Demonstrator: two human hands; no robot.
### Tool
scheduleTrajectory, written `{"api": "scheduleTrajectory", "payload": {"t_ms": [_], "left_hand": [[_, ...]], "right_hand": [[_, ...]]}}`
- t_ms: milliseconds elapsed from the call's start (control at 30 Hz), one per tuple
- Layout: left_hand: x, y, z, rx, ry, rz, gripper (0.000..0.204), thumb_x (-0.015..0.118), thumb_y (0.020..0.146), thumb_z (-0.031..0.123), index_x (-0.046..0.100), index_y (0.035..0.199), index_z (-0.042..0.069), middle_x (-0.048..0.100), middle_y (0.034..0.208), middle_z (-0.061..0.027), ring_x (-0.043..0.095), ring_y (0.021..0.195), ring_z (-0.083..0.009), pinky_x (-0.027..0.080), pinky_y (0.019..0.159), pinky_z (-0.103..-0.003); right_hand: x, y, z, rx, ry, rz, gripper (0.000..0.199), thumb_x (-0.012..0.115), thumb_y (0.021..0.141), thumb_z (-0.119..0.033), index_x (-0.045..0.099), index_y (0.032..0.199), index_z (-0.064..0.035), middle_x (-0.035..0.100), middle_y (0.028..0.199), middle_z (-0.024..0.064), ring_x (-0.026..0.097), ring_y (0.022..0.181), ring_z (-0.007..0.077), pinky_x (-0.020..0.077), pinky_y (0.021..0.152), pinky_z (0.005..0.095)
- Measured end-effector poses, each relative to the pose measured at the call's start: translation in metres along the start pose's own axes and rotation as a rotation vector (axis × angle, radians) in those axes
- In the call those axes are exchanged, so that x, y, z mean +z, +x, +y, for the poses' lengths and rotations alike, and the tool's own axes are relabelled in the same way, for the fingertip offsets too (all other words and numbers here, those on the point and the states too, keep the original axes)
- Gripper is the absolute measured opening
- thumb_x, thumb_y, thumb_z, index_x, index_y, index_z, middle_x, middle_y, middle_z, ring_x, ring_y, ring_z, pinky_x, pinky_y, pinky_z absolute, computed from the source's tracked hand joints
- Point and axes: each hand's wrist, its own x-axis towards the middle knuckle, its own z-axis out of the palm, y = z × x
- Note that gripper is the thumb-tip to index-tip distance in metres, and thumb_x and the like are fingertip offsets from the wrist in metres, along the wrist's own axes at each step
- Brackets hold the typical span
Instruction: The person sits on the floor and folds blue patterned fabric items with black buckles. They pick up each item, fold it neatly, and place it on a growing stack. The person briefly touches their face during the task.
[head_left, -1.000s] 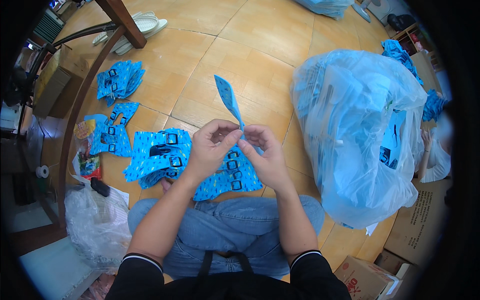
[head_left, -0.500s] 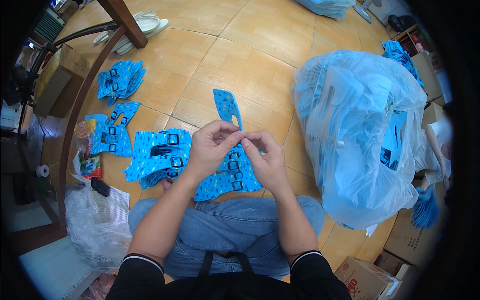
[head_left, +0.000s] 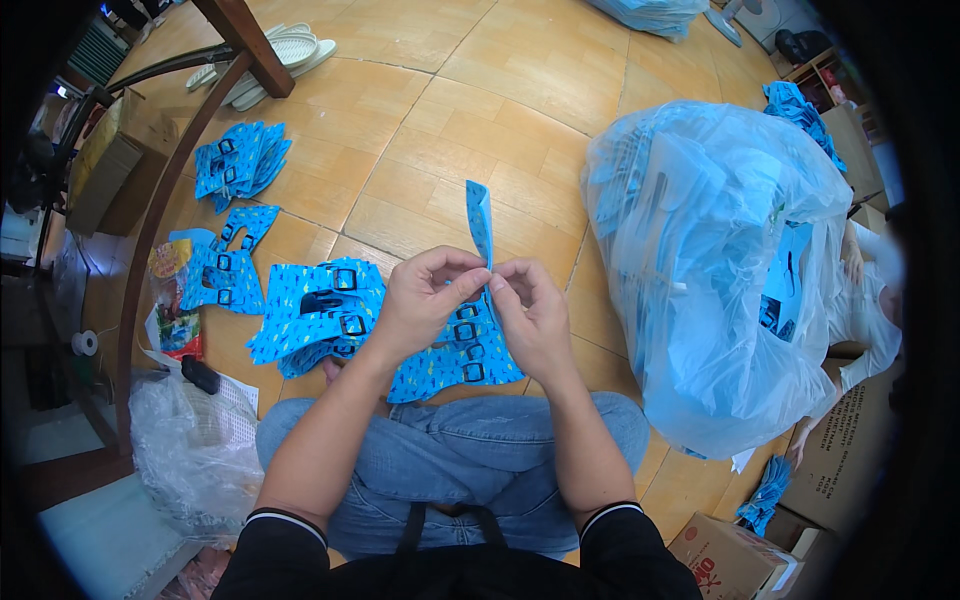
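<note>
My left hand (head_left: pixel 425 300) and my right hand (head_left: pixel 530 315) meet in front of me and pinch the lower end of one narrow blue fabric piece (head_left: pixel 481 225), which stands upright, edge-on to the camera. Under my hands lies a heap of blue patterned fabric pieces with black buckles (head_left: pixel 330 315), spread on the wooden floor just ahead of my crossed legs in jeans. Two smaller stacks of the same pieces lie further left (head_left: pixel 222 270) and far left (head_left: pixel 238 160).
A big clear plastic bag full of blue pieces (head_left: pixel 720 270) stands at my right. Another person's sleeve and hand (head_left: pixel 865 330) show behind it. Cardboard boxes (head_left: pixel 735 560) sit at lower right, a crumpled clear bag (head_left: pixel 190 450) at lower left, wooden furniture legs (head_left: pixel 245 45) at upper left.
The blue piece in my hands has turned from showing its flat face to standing edge-on and upright. My hands stay in the same place.
</note>
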Motion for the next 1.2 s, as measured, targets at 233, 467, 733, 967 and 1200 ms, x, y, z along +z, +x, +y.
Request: {"api": "scheduleTrajectory", "payload": {"t_ms": [233,467,733,967,1200], "left_hand": [[-0.004,0.001,0.002,-0.028,-0.128,-0.039,0.017,0.066,0.091,0.011,0.066,0.103,-0.001,0.070,0.088,-0.0087,0.066,0.079,-0.0109,0.055,0.071,-0.025],[0.001,-0.001,-0.001,-0.053,0.028,0.050,0.017,0.068,0.090,0.013,0.068,0.099,-0.001,0.069,0.077,-0.0060,0.065,0.071,-0.0077,0.051,0.063,-0.021],[-0.002,0.000,-0.002,-0.081,-0.016,0.063,0.014,0.069,0.089,0.012,0.067,0.095,-0.001,0.069,0.080,-0.0066,0.065,0.070,-0.0090,0.052,0.061,-0.021],[-0.007,0.002,0.000,-0.141,-0.092,0.015,0.013,0.069,0.088,0.011,0.066,0.092,-0.001,0.069,0.085,-0.0071,0.067,0.074,-0.0110,0.055,0.063,-0.023],[-0.005,0.001,0.000,-0.105,-0.063,0.033,0.014,0.068,0.089,0.010,0.065,0.094,-0.002,0.068,0.086,-0.0075,0.068,0.077,-0.0121,0.057,0.064,-0.023]], "right_hand": [[-0.003,0.001,-0.002,-0.121,-0.101,-0.026,0.024,0.066,0.091,-0.015,0.060,0.101,0.0055,0.070,0.091,0.0151,0.070,0.086,0.0199,0.0559,0.076,0.0304],[-0.004,0.002,-0.001,0.003,-0.076,-0.024,0.019,0.065,0.091,-0.013,0.061,0.098,0.0043,0.070,0.088,0.0143,0.070,0.084,0.0192,0.0563,0.074,0.0307],[0.001,0.000,-0.007,-0.065,-0.082,-0.035,0.017,0.064,0.092,-0.012,0.060,0.097,0.0046,0.070,0.087,0.0141,0.070,0.084,0.0187,0.0558,0.076,0.0300],[-0.002,0.002,0.001,0.013,0.008,-0.083,0.019,0.065,0.092,-0.013,0.060,0.097,0.0041,0.070,0.087,0.0115,0.069,0.085,0.0164,0.0548,0.077,0.0288],[-0.002,0.002,0.006,0.021,0.110,-0.100,0.017,0.064,0.093,-0.012,0.061,0.099,0.0036,0.069,0.091,0.0102,0.067,0.086,0.0141,0.0535,0.077,0.0271]]}}
